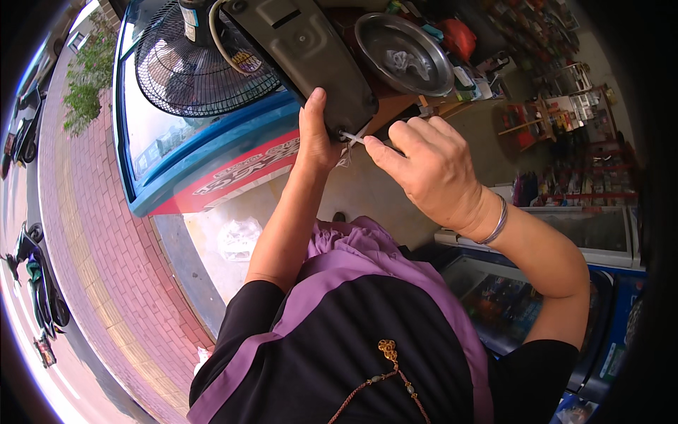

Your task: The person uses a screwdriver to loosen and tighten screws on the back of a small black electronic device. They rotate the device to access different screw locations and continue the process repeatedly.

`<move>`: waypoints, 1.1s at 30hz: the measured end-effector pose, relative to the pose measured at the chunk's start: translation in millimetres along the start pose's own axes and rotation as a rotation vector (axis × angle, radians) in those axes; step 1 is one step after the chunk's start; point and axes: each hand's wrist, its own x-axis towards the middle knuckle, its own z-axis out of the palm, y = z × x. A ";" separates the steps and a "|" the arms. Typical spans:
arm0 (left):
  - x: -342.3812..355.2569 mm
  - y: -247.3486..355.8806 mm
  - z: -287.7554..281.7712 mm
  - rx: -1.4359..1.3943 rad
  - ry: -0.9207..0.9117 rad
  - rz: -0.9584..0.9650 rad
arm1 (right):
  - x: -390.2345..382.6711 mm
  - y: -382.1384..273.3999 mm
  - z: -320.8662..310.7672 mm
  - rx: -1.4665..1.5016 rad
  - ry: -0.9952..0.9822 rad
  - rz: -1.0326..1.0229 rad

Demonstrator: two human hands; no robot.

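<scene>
A black fan (205, 63) rests at the top of the view, its dark rectangular base (304, 49) turned underside up and its pale cord curving beside the cage. My left hand (316, 131) grips the lower end of the base, thumb along its edge. In my right hand (431, 166), pinched between thumb and fingers, is a thin white stick (354, 138), which meets a round fitting at the base's lower corner. Some pale strands hang just below that point; I cannot make out what they are.
Under the fan is a blue-and-red glass-topped chest freezer (162, 166). A metal basin (402, 32) sits on a wooden table right of it. More freezers (600, 230) and shelves stand at right. A white bag (239, 239) lies below; parked scooters (39, 283) line the pavement at left.
</scene>
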 end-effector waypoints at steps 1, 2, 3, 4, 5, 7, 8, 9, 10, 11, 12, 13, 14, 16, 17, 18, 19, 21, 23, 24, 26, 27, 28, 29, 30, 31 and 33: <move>-1.1 1.1 1.4 0.000 -0.006 -0.002 | -2.3 -1.5 -0.5 0.023 -0.040 0.065; -2.3 1.8 1.7 0.002 -0.010 -0.004 | -4.5 -3.3 -0.9 0.049 -0.080 0.131; -2.1 1.5 2.1 0.008 0.008 0.003 | -5.8 -4.7 -2.6 0.063 -0.184 0.213; -1.4 0.5 2.7 0.013 0.026 0.009 | -3.4 -6.1 -5.4 0.018 -0.222 0.252; -1.0 -0.3 4.1 0.018 0.042 0.015 | 1.1 -7.4 -9.9 -0.029 -0.260 0.291; -2.2 1.9 6.3 0.039 0.038 0.022 | 4.6 -3.2 -9.9 0.011 -0.304 0.309; -2.1 2.8 7.1 0.048 0.033 0.026 | 4.3 -4.6 -8.4 0.003 -0.311 0.312; -2.1 2.7 7.8 0.047 0.026 0.021 | 4.6 -7.7 -6.4 -0.004 -0.318 0.314; -2.2 2.6 8.4 0.045 0.018 0.015 | 4.3 -9.8 -5.9 -0.012 -0.325 0.315; -3.1 3.1 7.7 0.046 0.014 0.010 | 3.9 -11.9 -7.2 -0.007 -0.314 0.313; -3.3 2.7 7.2 0.047 0.017 0.013 | 3.5 -11.0 -7.1 0.017 -0.290 0.316; -3.2 1.8 7.0 0.048 0.019 0.016 | 2.7 -8.7 -6.9 0.041 -0.266 0.319; -3.0 1.0 7.0 0.049 0.022 0.020 | 2.2 -6.9 -7.0 0.064 -0.242 0.321; -2.4 -0.1 4.1 0.044 0.032 0.013 | 6.3 -7.5 -8.5 0.092 -0.181 0.238; -1.7 -0.1 4.5 0.043 0.032 0.005 | 7.4 -7.7 -9.3 0.102 -0.148 0.202; -1.8 0.7 5.2 0.055 0.022 -0.007 | 6.4 -6.5 -8.1 0.124 -0.124 0.167; -2.4 2.2 6.4 0.067 0.013 -0.018 | 4.9 -4.5 -5.7 0.145 -0.101 0.131; -0.8 2.1 5.5 0.067 -0.008 -0.032 | 2.2 1.8 -4.8 0.192 -0.065 0.064; 1.3 0.4 1.4 0.049 -0.029 -0.038 | -1.5 0.0 -0.8 0.187 -0.032 0.088; 0.8 0.7 1.0 0.047 -0.031 -0.038 | -3.0 -1.5 0.9 0.186 -0.016 0.098; 0.5 1.9 2.8 0.042 -0.037 -0.037 | 4.0 -5.7 -0.6 0.220 0.029 0.146; 0.4 1.7 4.4 0.037 -0.024 -0.035 | 6.9 -6.0 -5.1 0.202 -0.032 0.179; -0.1 1.1 6.0 0.031 -0.011 -0.032 | 10.3 -5.8 -9.6 0.182 -0.094 0.208; -1.0 1.2 7.0 0.026 0.001 -0.029 | 12.7 -5.1 -18.1 0.126 -0.238 0.245; -1.4 2.2 6.8 0.032 0.002 -0.028 | 11.2 -1.6 -18.0 0.105 -0.261 0.232; -1.7 3.6 6.1 0.038 0.002 -0.028 | 9.5 1.5 -17.5 0.085 -0.283 0.219; -5.5 5.7 11.5 0.157 0.028 -0.032 | 6.8 -0.7 -11.8 0.052 -0.250 0.243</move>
